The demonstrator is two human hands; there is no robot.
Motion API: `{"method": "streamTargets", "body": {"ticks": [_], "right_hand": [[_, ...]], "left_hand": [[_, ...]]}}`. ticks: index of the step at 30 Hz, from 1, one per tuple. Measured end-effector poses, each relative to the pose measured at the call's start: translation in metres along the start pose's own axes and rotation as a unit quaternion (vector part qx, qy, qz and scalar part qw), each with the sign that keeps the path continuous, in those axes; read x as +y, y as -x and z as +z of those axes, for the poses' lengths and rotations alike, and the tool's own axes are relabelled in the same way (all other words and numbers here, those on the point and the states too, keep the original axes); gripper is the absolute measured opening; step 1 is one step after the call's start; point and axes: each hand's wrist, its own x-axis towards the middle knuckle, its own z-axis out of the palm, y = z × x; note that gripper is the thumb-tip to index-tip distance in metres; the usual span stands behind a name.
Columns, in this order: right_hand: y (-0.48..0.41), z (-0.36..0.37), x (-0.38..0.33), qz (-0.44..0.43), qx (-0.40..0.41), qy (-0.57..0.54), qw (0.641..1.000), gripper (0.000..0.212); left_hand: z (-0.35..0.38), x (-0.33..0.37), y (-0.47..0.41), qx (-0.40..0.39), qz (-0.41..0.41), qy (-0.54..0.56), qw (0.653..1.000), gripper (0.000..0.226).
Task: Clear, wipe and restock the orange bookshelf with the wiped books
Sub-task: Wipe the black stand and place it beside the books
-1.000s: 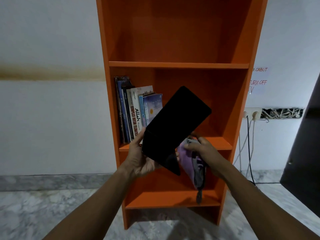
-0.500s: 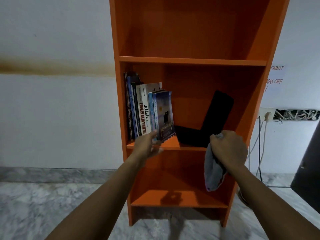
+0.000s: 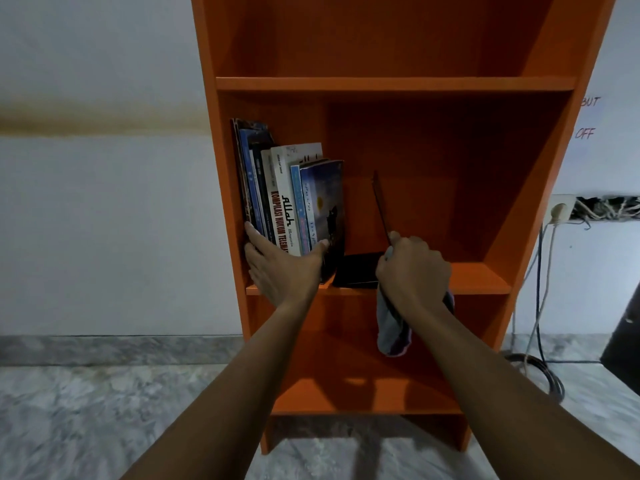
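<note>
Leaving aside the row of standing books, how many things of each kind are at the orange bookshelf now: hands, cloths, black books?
Hands: 2, the left hand and the right hand
Cloths: 1, the grey cloth
Black books: 1, the black book, lying open
Total: 4

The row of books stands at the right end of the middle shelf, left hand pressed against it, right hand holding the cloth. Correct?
Not quite: the row of books stands at the left end of the middle shelf. The head view shows it. The left hand and the right hand with the cloth are as stated.
</note>
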Motion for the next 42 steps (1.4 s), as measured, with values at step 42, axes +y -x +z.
{"method": "streamTargets", "body": {"ticks": [42], "right_hand": [[-0.002, 0.045, -0.034, -0.071, -0.131, -0.173, 0.974, 0.015]], "left_hand": [[0.016, 0.012, -0.024, 0.052, -0.034, -0.01, 0.998, 0.112]]}}
